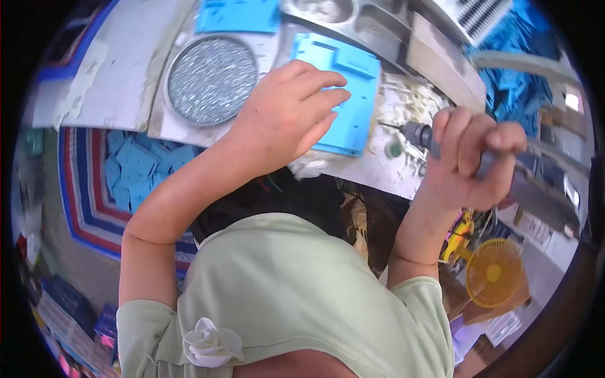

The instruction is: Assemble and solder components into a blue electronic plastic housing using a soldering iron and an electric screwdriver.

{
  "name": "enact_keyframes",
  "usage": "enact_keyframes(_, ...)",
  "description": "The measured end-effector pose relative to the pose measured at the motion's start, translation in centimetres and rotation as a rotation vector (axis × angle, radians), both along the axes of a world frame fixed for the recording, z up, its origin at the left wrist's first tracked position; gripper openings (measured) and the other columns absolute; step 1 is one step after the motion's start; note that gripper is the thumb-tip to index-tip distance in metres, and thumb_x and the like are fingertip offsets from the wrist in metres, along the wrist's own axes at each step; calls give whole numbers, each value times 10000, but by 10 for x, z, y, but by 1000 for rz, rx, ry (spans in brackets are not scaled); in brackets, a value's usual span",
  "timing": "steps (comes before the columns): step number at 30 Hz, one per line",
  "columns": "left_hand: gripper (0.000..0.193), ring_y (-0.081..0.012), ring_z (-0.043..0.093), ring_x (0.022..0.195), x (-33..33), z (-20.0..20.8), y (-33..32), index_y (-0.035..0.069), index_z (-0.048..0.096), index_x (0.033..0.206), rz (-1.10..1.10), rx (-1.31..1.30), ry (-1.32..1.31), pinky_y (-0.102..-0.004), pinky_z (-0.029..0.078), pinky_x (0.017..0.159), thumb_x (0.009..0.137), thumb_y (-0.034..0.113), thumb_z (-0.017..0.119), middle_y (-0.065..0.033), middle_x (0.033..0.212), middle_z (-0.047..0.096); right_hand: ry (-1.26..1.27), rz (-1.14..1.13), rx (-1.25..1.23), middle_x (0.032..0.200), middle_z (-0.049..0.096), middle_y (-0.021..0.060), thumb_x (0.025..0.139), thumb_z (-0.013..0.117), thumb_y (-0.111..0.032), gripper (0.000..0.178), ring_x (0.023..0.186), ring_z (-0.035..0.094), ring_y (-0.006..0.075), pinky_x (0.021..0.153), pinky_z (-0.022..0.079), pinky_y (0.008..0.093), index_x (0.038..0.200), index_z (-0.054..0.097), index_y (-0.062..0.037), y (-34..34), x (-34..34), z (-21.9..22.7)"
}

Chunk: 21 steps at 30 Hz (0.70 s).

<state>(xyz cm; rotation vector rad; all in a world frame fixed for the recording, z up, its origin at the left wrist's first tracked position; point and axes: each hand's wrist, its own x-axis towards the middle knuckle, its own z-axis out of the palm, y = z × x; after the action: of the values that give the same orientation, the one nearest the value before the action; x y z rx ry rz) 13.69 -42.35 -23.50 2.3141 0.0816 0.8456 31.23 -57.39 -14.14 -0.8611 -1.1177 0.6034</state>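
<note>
From where I stand, the person in the pale green top leans over a white table (142,120) with 2 bare hands at work. The left hand (287,104) reaches over the left side of a flat blue panel (359,120), its fingers bent and slightly parted; I cannot tell whether the tips pinch anything or touch the panel. The right hand (469,148) is wrapped around a grey power screwdriver (419,134), raised to the right of the panel, its thin bit pointing left toward the panel's right edge. To the left of the panel sits a round tray (169,88) full of shiny screws (211,79), with a 2nd blue panel (236,16) beyond it at the far side. Small white pieces (419,97) lie scattered right of the panel, and a metal compartment tray (343,28) stands farther off.
</note>
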Motion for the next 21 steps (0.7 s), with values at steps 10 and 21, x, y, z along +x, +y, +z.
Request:
enact_keyframes(10,399,-293,578,1096,15,-2,-12,103,710,1209,-3,235,262,-436,454,931,813,138,740,-20,1352,653,-6,-193,62,642,418,10,1036,511,-161,121,561,427,150,554,374,333,1059,547,-48,12,33,-47)
enact_keyframes(21,417,-292,566,1109,14,-3,-13,120,710,1222,3,221,276,-432,443,961,807,134,743,-8,1349,655,16,-126,-17,616,451,22,1029,525,-180,134,538,412,140,544,389,330,974,504,-59,4,31,-37)
